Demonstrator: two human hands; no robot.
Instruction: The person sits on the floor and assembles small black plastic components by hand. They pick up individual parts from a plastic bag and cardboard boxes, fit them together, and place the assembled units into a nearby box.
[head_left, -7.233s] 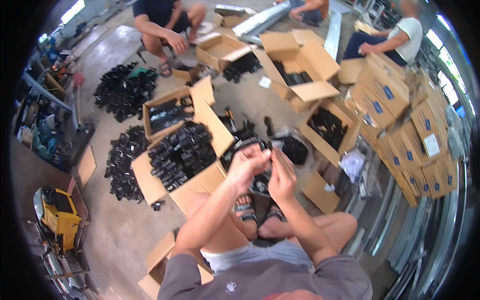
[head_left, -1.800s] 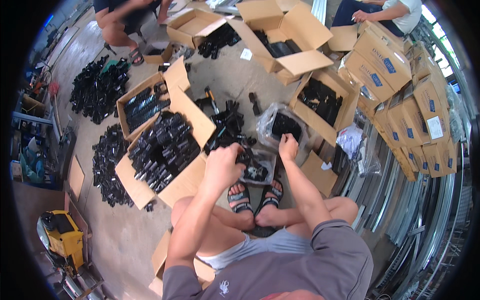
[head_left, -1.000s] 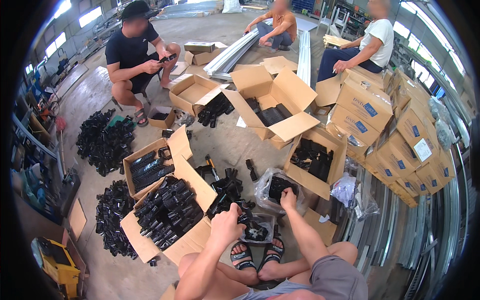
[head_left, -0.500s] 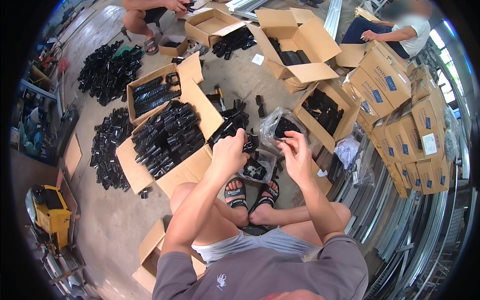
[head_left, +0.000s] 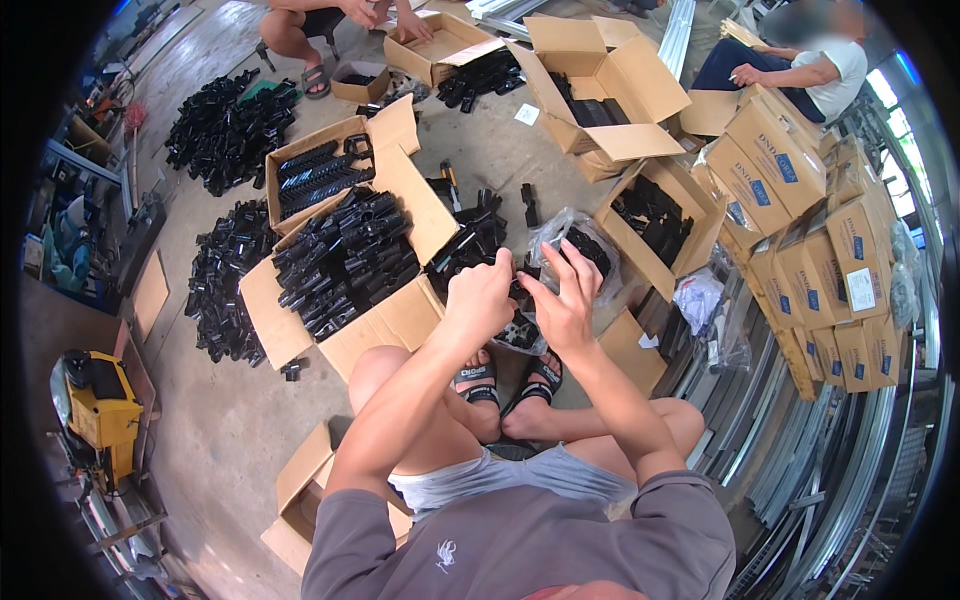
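Note:
In front of my shins, my left hand (head_left: pixel 480 302) is closed around a black plastic part, mostly hidden behind its fingers. My right hand (head_left: pixel 562 305) has come up against it, thumb and forefinger pinched at the part's right side; whatever sits in that pinch is too small to make out. Its other fingers point upward. Just beyond my hands lies a heap of black parts (head_left: pixel 480 228). Beside the right hand, a clear plastic bag (head_left: pixel 612 275) holds small dark pieces. Another clear bag (head_left: pixel 520 335) with black pieces lies partly hidden below my hands.
An open carton (head_left: pixel 385 325) heaped with black parts stands on the left, more piles (head_left: pixel 228 285) beyond it. Another open carton (head_left: pixel 690 262) stands on the right, near stacked closed boxes (head_left: pixel 765 165) and long metal profiles (head_left: pixel 770 450). Two people sit at the far side.
My right hand has moved left to meet the part in my left hand. The left hand has shifted slightly right. A far person's hand now reaches into a carton.

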